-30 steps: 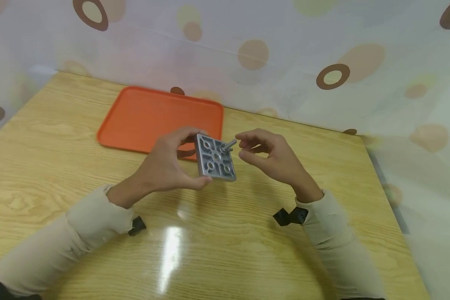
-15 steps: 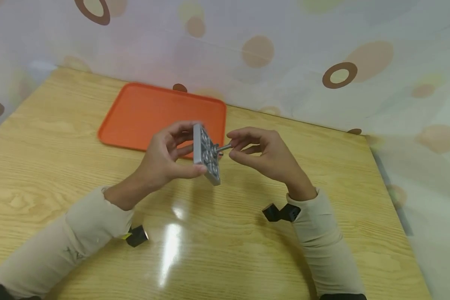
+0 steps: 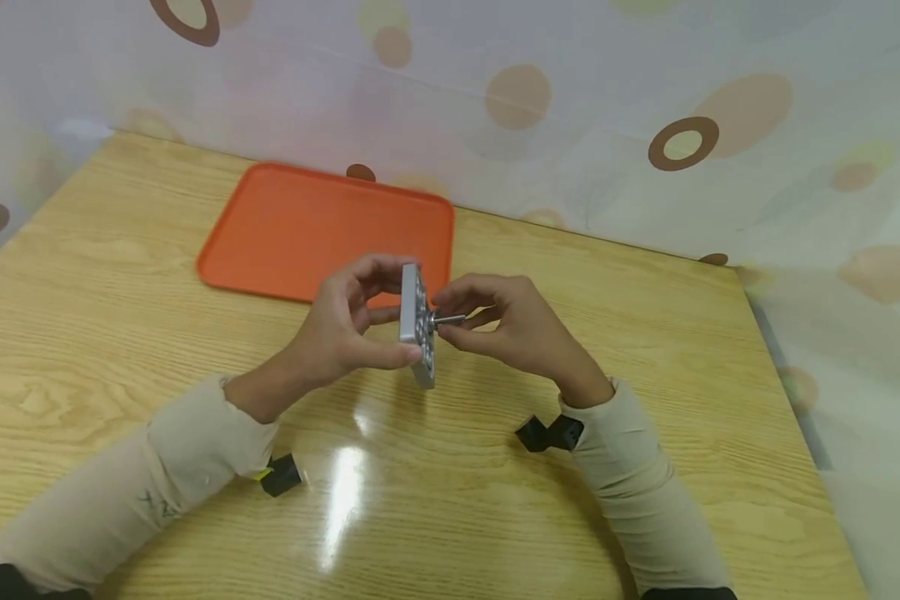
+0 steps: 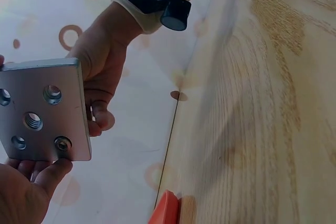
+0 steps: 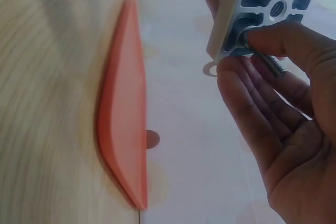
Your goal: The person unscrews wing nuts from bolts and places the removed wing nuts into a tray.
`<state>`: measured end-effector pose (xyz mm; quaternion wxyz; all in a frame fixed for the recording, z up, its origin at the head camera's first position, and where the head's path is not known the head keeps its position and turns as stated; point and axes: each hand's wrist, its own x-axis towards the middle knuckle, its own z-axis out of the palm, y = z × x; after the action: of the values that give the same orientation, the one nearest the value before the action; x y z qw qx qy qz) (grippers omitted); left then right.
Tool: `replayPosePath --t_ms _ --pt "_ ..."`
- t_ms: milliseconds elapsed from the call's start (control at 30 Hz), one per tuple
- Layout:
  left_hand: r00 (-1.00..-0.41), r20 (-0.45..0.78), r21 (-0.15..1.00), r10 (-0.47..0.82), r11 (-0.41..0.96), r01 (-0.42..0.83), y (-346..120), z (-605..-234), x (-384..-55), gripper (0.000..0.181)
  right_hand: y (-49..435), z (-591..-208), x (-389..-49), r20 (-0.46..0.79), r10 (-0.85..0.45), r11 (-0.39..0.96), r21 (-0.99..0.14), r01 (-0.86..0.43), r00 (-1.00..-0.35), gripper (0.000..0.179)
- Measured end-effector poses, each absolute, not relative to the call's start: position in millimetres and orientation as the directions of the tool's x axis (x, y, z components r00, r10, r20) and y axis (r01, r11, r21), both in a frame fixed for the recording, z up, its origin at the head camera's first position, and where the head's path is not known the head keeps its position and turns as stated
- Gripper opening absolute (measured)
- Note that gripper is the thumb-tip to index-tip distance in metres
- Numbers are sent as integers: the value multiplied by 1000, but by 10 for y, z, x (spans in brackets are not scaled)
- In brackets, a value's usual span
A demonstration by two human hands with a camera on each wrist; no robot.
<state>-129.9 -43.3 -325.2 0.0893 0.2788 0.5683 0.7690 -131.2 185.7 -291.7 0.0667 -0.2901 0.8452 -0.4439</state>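
My left hand (image 3: 348,325) grips a square metal plate (image 3: 408,304) by its edges, above the table and almost edge-on in the head view. The plate's smooth face (image 4: 44,116) has several holes, one filled by a round metal end (image 4: 63,144). From the ribbed face (image 5: 260,11) a threaded bolt (image 5: 270,62) sticks out toward my right hand (image 3: 498,321). At the bolt's base, the right thumb and fingers pinch a small wing nut (image 5: 243,38), mostly hidden by the thumb. The bolt's free end points past these fingers.
Behind the hands, an orange tray (image 3: 300,225) lies on the wood-grain table (image 3: 495,492). A light curtain with brown dots (image 3: 517,96) hangs along the back and right side. Black cameras (image 3: 281,475) are worn at both wrists.
The plate has turned from showing its ribbed face to nearly edge-on. My right hand has moved left, from beside the bolt's free end to its base, where it now pinches the nut.
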Motion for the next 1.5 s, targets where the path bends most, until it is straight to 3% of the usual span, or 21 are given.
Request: replayPosePath --t_ms 333,433,567,767,933,1500 --pt "-825 329 926 459 -327 188 -421 -3220 -1274 87 1844 -2996 -1332 179 -582 400 -786 -471 -793 12" --pt "-826 330 928 457 -315 197 -420 -3218 -1271 85 1867 -2982 -1331 155 -575 411 -794 -447 -803 16" --pt "-818 343 933 462 -268 239 -427 -3215 -1269 83 1915 -2964 -1345 51 -545 403 -859 -315 -837 23" --pt "-806 362 932 468 -188 310 -419 -3217 -1254 77 1903 -2963 -1357 -192 -457 362 -932 15 -869 24" --pt "-803 356 934 478 -167 315 -419 -3235 -1247 75 1867 -2974 -1353 -282 -432 359 -925 123 -857 26" --pt "-798 324 945 509 -134 298 -426 -3223 -1243 74 1849 -2992 -1331 -261 -426 369 -924 97 -866 24"
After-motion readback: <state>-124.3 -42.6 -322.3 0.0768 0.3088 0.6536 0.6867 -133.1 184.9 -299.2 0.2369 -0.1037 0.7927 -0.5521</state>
